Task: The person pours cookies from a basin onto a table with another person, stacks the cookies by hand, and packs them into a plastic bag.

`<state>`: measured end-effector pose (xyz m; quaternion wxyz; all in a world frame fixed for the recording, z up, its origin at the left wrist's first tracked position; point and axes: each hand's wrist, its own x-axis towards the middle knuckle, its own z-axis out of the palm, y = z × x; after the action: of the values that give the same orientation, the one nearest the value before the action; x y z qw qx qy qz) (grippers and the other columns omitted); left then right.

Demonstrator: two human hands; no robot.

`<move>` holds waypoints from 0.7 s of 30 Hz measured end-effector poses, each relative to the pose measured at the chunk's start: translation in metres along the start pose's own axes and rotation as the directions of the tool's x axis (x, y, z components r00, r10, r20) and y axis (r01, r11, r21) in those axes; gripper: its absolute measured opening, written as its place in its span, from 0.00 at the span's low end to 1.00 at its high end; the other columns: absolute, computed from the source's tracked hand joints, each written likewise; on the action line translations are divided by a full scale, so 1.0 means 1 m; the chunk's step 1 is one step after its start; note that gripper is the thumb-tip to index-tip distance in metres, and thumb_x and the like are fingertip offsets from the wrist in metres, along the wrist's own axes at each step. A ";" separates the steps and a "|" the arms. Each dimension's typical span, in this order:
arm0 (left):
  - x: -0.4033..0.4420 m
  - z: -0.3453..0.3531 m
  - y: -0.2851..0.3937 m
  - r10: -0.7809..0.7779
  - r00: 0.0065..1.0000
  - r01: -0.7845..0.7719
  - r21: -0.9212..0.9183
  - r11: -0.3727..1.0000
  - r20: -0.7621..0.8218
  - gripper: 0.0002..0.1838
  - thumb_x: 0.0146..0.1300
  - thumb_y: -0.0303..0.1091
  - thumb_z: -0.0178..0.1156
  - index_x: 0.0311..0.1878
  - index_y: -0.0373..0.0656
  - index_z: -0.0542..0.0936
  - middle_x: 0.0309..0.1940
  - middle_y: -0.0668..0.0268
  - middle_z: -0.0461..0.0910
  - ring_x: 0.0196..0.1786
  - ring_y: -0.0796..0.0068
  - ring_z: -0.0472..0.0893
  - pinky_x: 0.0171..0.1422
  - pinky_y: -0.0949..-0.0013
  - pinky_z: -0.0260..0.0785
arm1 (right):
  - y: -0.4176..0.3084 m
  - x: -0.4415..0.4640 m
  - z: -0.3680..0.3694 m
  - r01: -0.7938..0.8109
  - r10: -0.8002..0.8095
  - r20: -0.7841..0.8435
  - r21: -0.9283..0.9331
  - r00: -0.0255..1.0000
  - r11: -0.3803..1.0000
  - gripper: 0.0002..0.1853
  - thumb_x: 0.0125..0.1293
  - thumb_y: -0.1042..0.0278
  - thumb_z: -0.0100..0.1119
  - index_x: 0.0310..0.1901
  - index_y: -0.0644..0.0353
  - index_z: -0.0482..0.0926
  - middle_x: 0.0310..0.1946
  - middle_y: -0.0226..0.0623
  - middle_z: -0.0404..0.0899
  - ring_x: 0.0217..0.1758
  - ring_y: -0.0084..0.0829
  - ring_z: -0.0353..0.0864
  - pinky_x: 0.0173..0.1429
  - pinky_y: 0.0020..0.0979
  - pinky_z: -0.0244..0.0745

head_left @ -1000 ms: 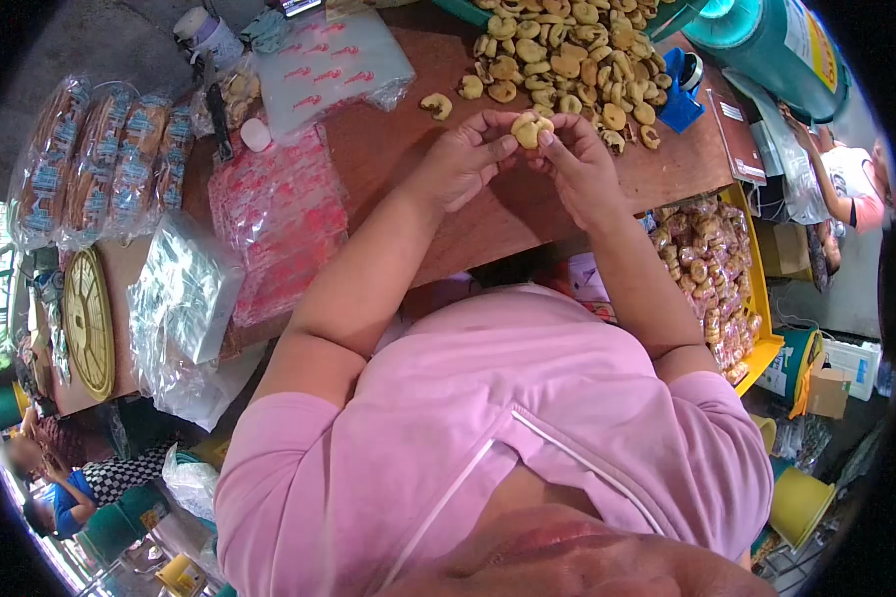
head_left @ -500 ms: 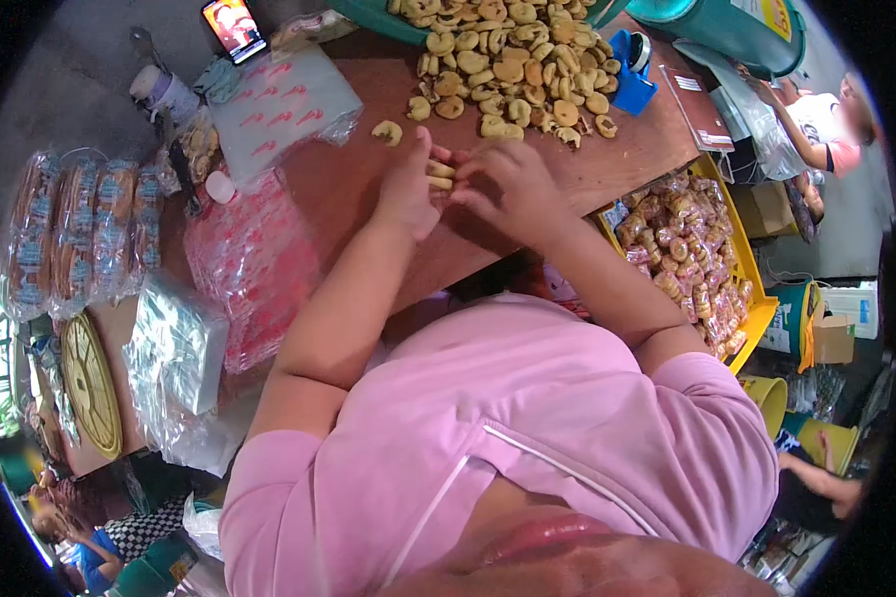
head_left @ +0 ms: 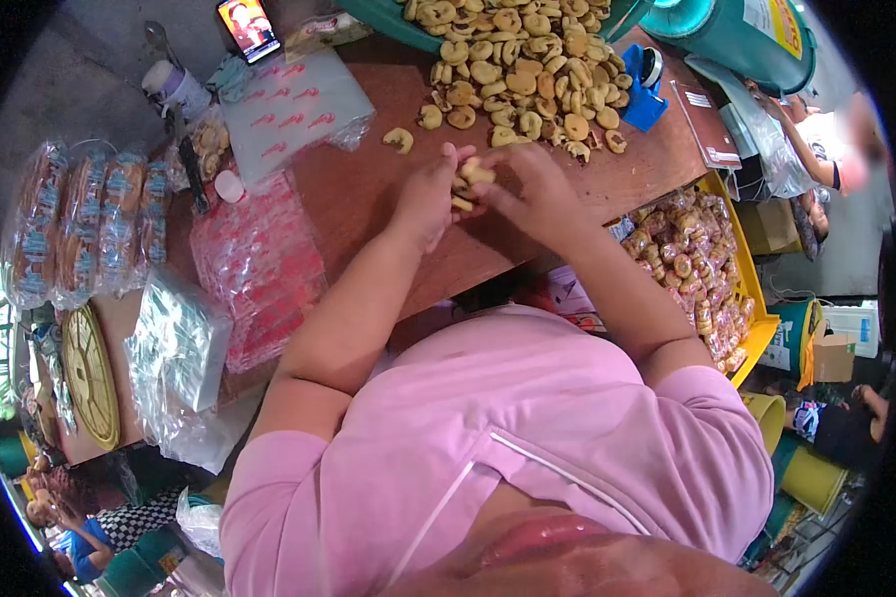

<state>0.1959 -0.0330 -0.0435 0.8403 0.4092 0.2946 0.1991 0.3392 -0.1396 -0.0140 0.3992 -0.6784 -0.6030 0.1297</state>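
A few ring-shaped cookies (head_left: 476,171) are held between my two hands above the brown table (head_left: 378,85). My left hand (head_left: 430,204) is closed round them from the left, thumb up. From the right, my right hand (head_left: 540,194) has its curled fingers on the same cookies; its fingertips are partly hidden. Just beyond the hands lies a large heap of loose cookies (head_left: 528,85), spilling from a green basin (head_left: 373,15). One single cookie (head_left: 398,139) lies apart, left of the heap.
A blue tape dispenser (head_left: 647,104) stands right of the heap. Wrapped cookie packs (head_left: 682,264) fill a yellow crate (head_left: 762,333) at my right. To the left lie clear printed bags (head_left: 294,109), red-printed bags (head_left: 254,269), a phone (head_left: 249,30) and bagged long packs (head_left: 80,224). Other people sit around.
The cookies between my hands have turned and show more of their faces. My right fingers have shifted round them. The whole view has moved slightly.
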 end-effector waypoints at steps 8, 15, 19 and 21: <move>-0.001 -0.008 0.001 -0.004 0.999 0.008 -0.093 0.996 0.044 0.33 0.77 0.62 0.41 0.64 0.42 0.75 0.47 0.63 0.82 0.44 0.73 0.83 0.44 0.66 0.81 | -0.021 -0.003 0.019 0.216 -0.215 0.041 -0.338 0.976 0.916 0.33 0.54 0.55 0.74 0.61 0.56 0.75 0.57 0.41 0.78 0.62 0.46 0.73 0.67 0.47 0.65; 0.005 -0.017 0.009 -0.039 0.964 0.125 -0.314 0.941 0.264 0.34 0.75 0.66 0.41 0.57 0.42 0.77 0.43 0.62 0.83 0.40 0.68 0.85 0.40 0.63 0.82 | -0.024 0.012 0.015 0.299 -0.238 0.195 -0.396 0.951 0.868 0.36 0.51 0.53 0.76 0.61 0.55 0.76 0.58 0.37 0.78 0.63 0.46 0.72 0.68 0.47 0.64; 0.015 -0.032 0.006 0.012 0.999 0.006 -0.336 0.942 0.051 0.29 0.73 0.66 0.46 0.43 0.47 0.77 0.32 0.65 0.80 0.31 0.69 0.82 0.34 0.66 0.77 | -0.021 0.040 -0.003 0.343 -0.307 0.166 -0.279 0.937 0.897 0.29 0.54 0.58 0.73 0.58 0.53 0.80 0.55 0.37 0.80 0.62 0.46 0.74 0.66 0.45 0.67; 0.010 -0.027 0.023 0.027 0.979 -0.106 -0.387 0.916 -0.203 0.25 0.73 0.62 0.50 0.35 0.48 0.74 0.28 0.66 0.78 0.27 0.71 0.78 0.31 0.68 0.74 | 0.016 0.074 -0.023 0.244 -0.238 0.074 -0.475 0.968 0.845 0.23 0.56 0.62 0.70 0.56 0.51 0.82 0.54 0.37 0.81 0.59 0.45 0.76 0.64 0.44 0.70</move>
<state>0.1836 0.0014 -0.0417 0.8656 0.2195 0.3144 0.3220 0.3834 -0.0792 0.0127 0.2278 -0.6741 -0.6990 -0.0711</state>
